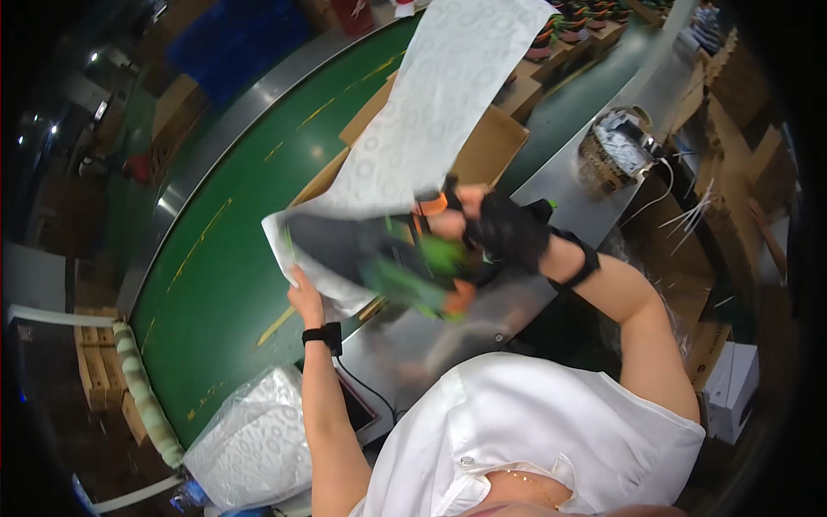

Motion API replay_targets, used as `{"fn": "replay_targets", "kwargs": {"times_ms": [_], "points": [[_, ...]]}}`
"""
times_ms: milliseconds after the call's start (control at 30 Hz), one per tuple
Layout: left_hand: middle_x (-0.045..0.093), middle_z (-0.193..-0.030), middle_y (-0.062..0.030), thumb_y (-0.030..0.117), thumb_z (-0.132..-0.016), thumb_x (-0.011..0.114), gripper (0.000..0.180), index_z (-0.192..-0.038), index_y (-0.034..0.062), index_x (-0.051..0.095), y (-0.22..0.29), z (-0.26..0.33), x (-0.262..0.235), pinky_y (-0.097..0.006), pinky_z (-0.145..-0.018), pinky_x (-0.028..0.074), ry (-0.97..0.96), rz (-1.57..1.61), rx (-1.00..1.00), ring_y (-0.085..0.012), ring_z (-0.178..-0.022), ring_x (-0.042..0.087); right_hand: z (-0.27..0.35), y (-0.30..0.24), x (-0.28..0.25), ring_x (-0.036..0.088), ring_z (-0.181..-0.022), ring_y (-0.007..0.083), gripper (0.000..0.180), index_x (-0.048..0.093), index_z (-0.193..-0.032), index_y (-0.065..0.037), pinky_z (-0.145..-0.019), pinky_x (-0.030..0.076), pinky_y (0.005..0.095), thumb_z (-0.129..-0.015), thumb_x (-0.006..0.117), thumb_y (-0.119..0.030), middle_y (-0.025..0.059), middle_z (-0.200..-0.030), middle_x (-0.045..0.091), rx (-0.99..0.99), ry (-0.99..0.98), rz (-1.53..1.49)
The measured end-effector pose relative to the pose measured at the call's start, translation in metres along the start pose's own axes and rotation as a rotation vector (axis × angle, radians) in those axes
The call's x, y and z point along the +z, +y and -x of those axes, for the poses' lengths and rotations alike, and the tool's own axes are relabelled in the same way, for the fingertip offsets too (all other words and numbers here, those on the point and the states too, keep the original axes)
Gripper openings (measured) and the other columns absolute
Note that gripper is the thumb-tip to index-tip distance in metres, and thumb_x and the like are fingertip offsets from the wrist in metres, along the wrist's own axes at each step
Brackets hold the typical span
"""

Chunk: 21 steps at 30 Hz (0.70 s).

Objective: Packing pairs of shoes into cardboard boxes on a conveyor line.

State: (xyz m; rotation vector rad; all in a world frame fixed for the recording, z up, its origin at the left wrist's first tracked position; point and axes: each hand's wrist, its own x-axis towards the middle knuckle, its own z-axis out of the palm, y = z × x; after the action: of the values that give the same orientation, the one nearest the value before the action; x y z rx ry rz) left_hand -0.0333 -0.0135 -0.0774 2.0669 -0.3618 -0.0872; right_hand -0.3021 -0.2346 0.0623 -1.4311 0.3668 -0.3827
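A long sheet of white wrapping paper (pixel 431 95) with a pale ring pattern lies across an open cardboard box (pixel 491 146). My left hand (pixel 306 297) grips the paper's near left corner, its thumb on top. Over the paper's near end my right hand (pixel 482 220), in a black covering that leaves the fingers bare, holds black sneakers (pixel 353 246) with green and orange parts. Motion smears them, so I cannot tell how many there are. Their toe end points left, close to my left hand.
The box stands on a green conveyor belt (pixel 202 284) with metal edging. A round bin (pixel 616 155) with crumpled lining stands right, beside cardboard pieces (pixel 741 172). More colourful shoes (pixel 573 21) sit at the far right. Near left lies a clear plastic bag of patterned paper (pixel 254 439).
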Motion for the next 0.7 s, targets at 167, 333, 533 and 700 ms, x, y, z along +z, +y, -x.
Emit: {"fn": "replay_targets", "kwargs": {"times_ms": [167,333,533,700], "points": [[0.056,-0.062,-0.013,0.042,-0.084,0.042,0.054,-0.073,-0.0088,0.055,0.004,-0.01,-0.033,-0.034,-0.056,0.039,0.057,-0.102,-0.001,-0.0183,-0.059,0.052,-0.096,0.024,0.003,0.03,-0.039,0.0059,0.023,0.052,-0.069,-0.015,-0.037,0.024,0.0204,-0.076,0.058,-0.036,-0.0039,-0.049,0.038,0.446,0.474,-0.431],[0.058,-0.075,-0.0242,0.041,-0.082,0.045,0.051,-0.081,-0.0093,0.056,-0.011,-0.021,-0.068,-0.037,-0.063,0.042,0.113,-0.2,0.038,-0.031,-0.072,0.058,-0.1,0.079,-0.022,0.029,-0.033,0.0066,0.023,0.053,-0.072,-0.013,-0.031,0.021,0.0207,-0.08,0.053,-0.034,-0.0016,-0.045,0.039,0.614,0.764,-0.406],[0.06,-0.083,-0.0178,0.028,-0.079,0.054,0.04,-0.088,-0.0108,0.053,-0.014,-0.051,-0.106,-0.032,-0.064,0.044,-0.053,-0.021,0.019,-0.0232,-0.071,0.057,-0.111,0.053,0.084,0.041,-0.039,0.0114,0.028,0.054,-0.06,-0.008,-0.039,0.034,0.0244,-0.067,0.062,-0.033,0.004,-0.051,0.048,0.676,0.482,-0.04],[0.057,-0.082,-0.0076,0.02,-0.08,0.054,0.03,-0.097,-0.0046,0.05,0.082,-0.027,-0.067,-0.025,-0.064,0.044,-0.394,0.516,-0.16,-0.0146,-0.074,0.055,-0.138,0.143,0.158,0.052,-0.062,0.0151,0.028,0.054,-0.087,-0.006,-0.062,0.042,0.0249,-0.069,0.059,-0.027,0.0049,-0.069,0.056,0.806,0.308,-0.121]]}}
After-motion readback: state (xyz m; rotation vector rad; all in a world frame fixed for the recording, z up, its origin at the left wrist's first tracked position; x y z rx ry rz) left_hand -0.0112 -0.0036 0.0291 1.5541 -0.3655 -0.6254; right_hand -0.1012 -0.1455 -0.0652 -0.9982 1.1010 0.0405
